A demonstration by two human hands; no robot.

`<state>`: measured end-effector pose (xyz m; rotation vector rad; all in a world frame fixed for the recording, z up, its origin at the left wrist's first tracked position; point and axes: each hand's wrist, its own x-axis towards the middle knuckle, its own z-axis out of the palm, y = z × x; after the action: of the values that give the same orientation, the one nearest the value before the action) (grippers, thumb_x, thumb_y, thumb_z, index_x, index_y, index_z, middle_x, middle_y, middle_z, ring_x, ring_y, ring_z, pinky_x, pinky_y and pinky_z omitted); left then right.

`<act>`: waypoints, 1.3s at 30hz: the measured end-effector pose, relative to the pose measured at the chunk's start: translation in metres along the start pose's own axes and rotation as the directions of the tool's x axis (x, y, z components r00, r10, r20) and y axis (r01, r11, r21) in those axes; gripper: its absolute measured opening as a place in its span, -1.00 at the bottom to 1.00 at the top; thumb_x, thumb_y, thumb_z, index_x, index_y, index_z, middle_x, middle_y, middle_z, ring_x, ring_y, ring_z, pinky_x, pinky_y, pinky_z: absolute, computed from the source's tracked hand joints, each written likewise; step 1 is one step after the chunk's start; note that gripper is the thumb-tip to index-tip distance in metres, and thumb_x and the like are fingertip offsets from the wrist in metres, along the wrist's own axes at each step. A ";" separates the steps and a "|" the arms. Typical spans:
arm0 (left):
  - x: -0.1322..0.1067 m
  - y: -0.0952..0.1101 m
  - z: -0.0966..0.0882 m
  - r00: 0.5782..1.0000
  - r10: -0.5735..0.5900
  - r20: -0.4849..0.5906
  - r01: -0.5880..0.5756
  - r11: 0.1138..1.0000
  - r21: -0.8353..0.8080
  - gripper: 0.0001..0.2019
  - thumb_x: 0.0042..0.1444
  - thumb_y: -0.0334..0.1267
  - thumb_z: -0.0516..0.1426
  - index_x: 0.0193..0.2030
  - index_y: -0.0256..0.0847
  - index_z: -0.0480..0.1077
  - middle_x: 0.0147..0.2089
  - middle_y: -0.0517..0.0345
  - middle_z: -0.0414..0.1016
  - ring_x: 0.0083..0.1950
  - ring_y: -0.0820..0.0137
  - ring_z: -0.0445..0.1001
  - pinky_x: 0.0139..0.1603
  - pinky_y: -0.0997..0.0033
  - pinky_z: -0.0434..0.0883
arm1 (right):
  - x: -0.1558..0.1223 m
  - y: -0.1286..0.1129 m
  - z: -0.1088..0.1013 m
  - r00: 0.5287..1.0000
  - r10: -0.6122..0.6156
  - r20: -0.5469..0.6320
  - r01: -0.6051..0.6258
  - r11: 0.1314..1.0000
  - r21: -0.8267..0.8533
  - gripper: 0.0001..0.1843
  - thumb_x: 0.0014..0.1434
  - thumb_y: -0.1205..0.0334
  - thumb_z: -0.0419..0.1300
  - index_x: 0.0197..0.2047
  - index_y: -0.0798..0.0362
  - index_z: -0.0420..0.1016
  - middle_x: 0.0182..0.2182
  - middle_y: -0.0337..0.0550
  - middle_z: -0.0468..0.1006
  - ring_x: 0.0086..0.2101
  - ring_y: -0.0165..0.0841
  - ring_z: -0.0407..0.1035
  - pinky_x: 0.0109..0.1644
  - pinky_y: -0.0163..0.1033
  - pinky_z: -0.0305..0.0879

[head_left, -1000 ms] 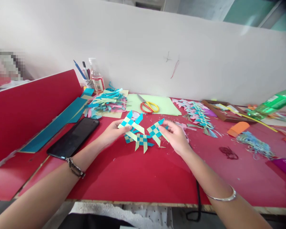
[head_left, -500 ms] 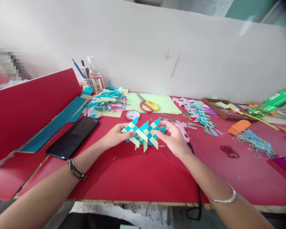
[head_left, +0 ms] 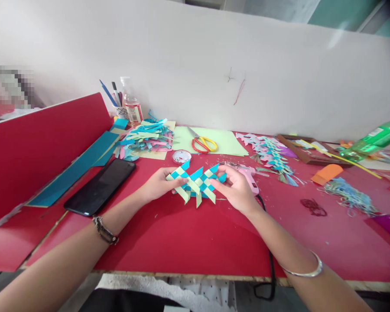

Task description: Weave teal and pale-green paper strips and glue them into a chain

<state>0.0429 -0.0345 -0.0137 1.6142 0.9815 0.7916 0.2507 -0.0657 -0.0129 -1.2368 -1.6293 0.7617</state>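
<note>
A woven paper piece (head_left: 195,184) of blue and pale-green strips, with pointed strip ends sticking out above and below, is held up between my two hands over the red table. My left hand (head_left: 162,184) pinches its left end, thumb in front and fingers behind. At its right end my right hand (head_left: 234,186) grips it the same way, the thumb lying on the front. My fingertips behind the paper are hidden. Just beyond my right hand lies a pink glue gun (head_left: 251,178), its black cord running over the table's front edge.
Red-and-yellow scissors (head_left: 204,145) lie on pale-green sheets (head_left: 230,141). Left of them is a heap of paper strips (head_left: 146,138). A black phone (head_left: 100,186) lies at left. Finished-looking woven pieces (head_left: 269,154), a green bottle (head_left: 373,138) and tangled thread (head_left: 349,195) are at right.
Hardly anything differs. My left thumb has shifted slightly to the right over the woven paper piece; both hands keep hold of it.
</note>
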 end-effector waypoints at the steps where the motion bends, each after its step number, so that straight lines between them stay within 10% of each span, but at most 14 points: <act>1: 0.000 0.000 0.000 1.000 0.003 0.000 -0.003 1.000 0.001 -0.73 -0.13 -0.05 0.14 -0.53 -0.26 0.38 -0.63 0.23 0.36 -0.63 0.56 0.21 -0.60 0.58 0.17 | 0.000 0.001 0.000 1.000 -0.004 -0.005 0.004 1.000 -0.007 -0.75 -0.08 0.14 0.16 -0.29 0.03 0.32 -0.43 -0.22 0.39 -0.42 -0.42 0.31 -0.41 -0.33 0.27; 8: 0.001 -0.002 0.000 1.000 -0.014 -0.008 0.014 1.000 0.008 -0.73 -0.13 -0.05 0.14 -0.52 -0.26 0.38 -0.62 0.25 0.38 -0.63 0.57 0.22 -0.59 0.58 0.17 | -0.001 0.000 0.001 1.000 0.013 -0.022 -0.013 1.000 -0.004 -0.67 -0.09 0.14 0.19 -0.22 0.02 0.28 -0.40 -0.21 0.39 -0.39 -0.40 0.31 -0.35 -0.30 0.27; 18: 0.001 -0.003 0.000 0.999 -0.023 -0.049 0.022 1.000 -0.016 -0.73 -0.13 -0.06 0.14 -0.45 -0.26 0.38 -0.51 0.17 0.47 -0.61 0.54 0.31 -0.57 0.57 0.24 | 0.001 0.000 0.005 0.945 0.267 0.186 -0.325 0.813 0.484 -0.54 -0.20 0.10 0.26 -0.18 0.01 0.32 -0.29 -0.17 0.46 -0.27 -0.36 0.37 -0.15 -0.21 0.30; 39: 0.003 -0.003 0.001 0.993 -0.053 0.101 0.045 0.996 0.080 -0.69 -0.11 -0.05 0.13 -0.45 -0.33 0.41 -0.56 0.19 0.45 -0.57 0.54 0.31 -0.52 0.58 0.26 | -0.005 0.000 0.011 0.940 0.333 0.079 -0.342 0.926 0.162 -0.68 -0.17 0.06 0.23 -0.38 0.13 0.44 -0.47 -0.16 0.51 -0.44 -0.33 0.37 -0.38 -0.30 0.25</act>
<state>0.0442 -0.0323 -0.0165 1.6745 0.9843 0.6367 0.2408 -0.0700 -0.0189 -1.3974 -1.3693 1.1328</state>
